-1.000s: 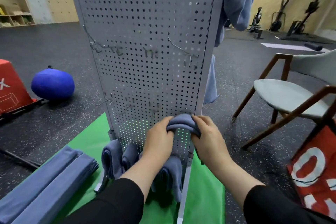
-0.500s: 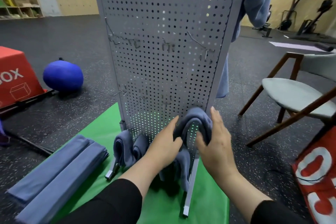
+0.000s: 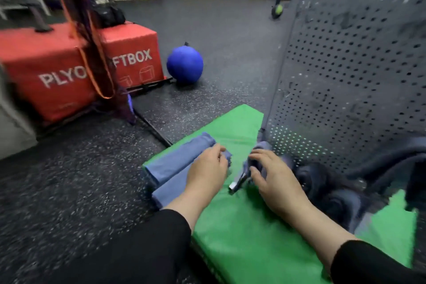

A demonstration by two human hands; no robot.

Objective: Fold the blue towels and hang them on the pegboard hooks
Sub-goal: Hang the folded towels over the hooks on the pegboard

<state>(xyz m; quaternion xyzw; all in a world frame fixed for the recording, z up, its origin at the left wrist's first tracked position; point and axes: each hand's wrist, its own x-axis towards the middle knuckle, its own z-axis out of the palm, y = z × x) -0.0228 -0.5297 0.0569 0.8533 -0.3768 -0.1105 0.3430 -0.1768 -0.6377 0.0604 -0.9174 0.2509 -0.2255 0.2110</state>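
Resting at lower centre of the frame, the left hand (image 3: 208, 172) lies on the folded blue towels (image 3: 177, 166), fingers curled over their near end — the stack sits on the green mat (image 3: 242, 226). Just right of it, the right hand (image 3: 274, 175) spreads loosely bent fingers over a darker towel (image 3: 265, 146) hanging low on the pegboard (image 3: 357, 76); whether it grips is blurred. More hung towels (image 3: 322, 182) trail toward lower right. A red box (image 3: 57, 69) and blue ball (image 3: 184, 64) stand upper left.
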